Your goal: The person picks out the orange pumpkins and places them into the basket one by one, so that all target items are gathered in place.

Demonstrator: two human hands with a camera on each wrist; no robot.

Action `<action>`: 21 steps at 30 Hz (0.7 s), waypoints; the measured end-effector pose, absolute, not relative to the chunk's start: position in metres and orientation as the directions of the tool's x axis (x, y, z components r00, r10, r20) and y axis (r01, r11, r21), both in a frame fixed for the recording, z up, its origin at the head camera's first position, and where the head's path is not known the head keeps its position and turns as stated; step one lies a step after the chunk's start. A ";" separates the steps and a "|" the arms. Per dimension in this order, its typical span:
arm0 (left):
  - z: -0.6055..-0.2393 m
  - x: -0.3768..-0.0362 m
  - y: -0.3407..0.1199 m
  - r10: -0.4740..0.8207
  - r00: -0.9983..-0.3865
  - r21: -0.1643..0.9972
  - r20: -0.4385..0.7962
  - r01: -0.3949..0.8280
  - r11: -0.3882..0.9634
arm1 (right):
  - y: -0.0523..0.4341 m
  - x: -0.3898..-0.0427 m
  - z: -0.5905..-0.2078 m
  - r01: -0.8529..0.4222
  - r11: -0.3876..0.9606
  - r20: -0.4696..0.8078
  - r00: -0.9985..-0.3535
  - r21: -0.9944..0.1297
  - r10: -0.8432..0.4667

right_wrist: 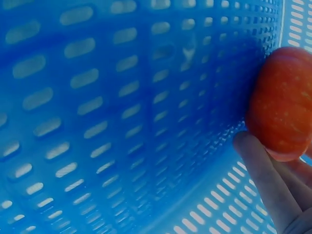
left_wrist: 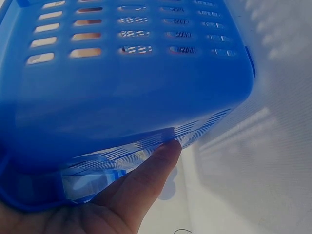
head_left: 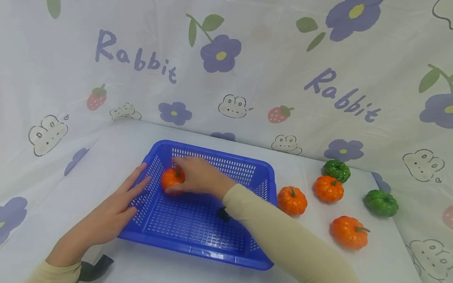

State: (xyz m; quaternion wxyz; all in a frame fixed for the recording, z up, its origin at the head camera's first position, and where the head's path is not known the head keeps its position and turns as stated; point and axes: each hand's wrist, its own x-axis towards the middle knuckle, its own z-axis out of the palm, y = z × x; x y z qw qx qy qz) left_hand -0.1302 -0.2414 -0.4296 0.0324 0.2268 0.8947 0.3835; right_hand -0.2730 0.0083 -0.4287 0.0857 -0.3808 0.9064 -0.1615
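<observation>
right hand (head_left: 198,177): fingers curling round orange toy pumpkin (head_left: 172,177), lowering into blue basket (head_left: 212,251)
left hand (head_left: 116,208): fingers flat, spread, bracing basket wall
tip: be releasing low, near floor, so no rolling

White-clothed table (head_left: 116,149) — blue basket (head_left: 263,173), five small pumpkins (head_left: 291,201).

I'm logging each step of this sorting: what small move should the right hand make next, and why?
Probably release: the right hand grips the orange pumpkin low inside the blue basket, near its far-left corner, while the left hand steadies the wall.
</observation>
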 end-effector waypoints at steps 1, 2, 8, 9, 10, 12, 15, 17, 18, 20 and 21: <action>-0.430 -0.130 -0.241 0.430 -0.895 0.700 0.116 0.381 0.604 | 0.009 -0.273 -0.428 -0.661 0.658 -0.033 -0.696 -0.360 -0.717; -0.429 -0.131 -0.241 0.430 -0.896 0.700 0.113 0.379 0.605 | 0.009 -0.273 -0.427 -0.659 0.658 -0.035 -0.697 -0.363 -0.717; -0.429 -0.131 -0.240 0.432 -0.893 0.698 0.127 0.390 0.601 | 0.014 -0.277 -0.423 -0.655 0.653 -0.061 -0.687 -0.381 -0.724; -0.429 -0.131 -0.241 0.434 -0.891 0.697 0.132 0.394 0.599 | 0.015 -0.277 -0.422 -0.653 0.655 -0.065 -0.687 -0.380 -0.723; -0.428 -0.131 -0.241 0.436 -0.890 0.698 0.136 0.398 0.595 | 0.016 -0.278 -0.420 -0.651 0.657 -0.069 -0.688 -0.380 -0.722; -0.429 -0.131 -0.241 0.436 -0.889 0.699 0.141 0.402 0.591 | 0.018 -0.280 -0.417 -0.649 0.662 -0.078 -0.689 -0.375 -0.720; -0.429 -0.130 -0.240 0.436 -0.888 0.702 0.144 0.402 0.588 | 0.022 -0.280 -0.410 -0.638 0.671 -0.099 -0.693 -0.378 -0.714; -0.429 -0.131 -0.240 0.437 -0.888 0.702 0.146 0.404 0.587 | 0.025 -0.282 -0.405 -0.631 0.673 -0.110 -0.693 -0.386 -0.713; -0.430 -0.131 -0.240 0.437 -0.888 0.701 0.145 0.404 0.588 | 0.027 -0.282 -0.403 -0.627 0.674 -0.112 -0.694 -0.389 -0.711; -0.430 -0.132 -0.240 0.438 -0.888 0.701 0.140 0.401 0.590 | 0.030 -0.282 -0.396 -0.626 0.668 -0.098 -0.696 -0.402 -0.711; -0.430 -0.132 -0.240 0.437 -0.889 0.699 0.137 0.399 0.593 | 0.032 -0.282 -0.392 -0.627 0.664 -0.088 -0.697 -0.408 -0.712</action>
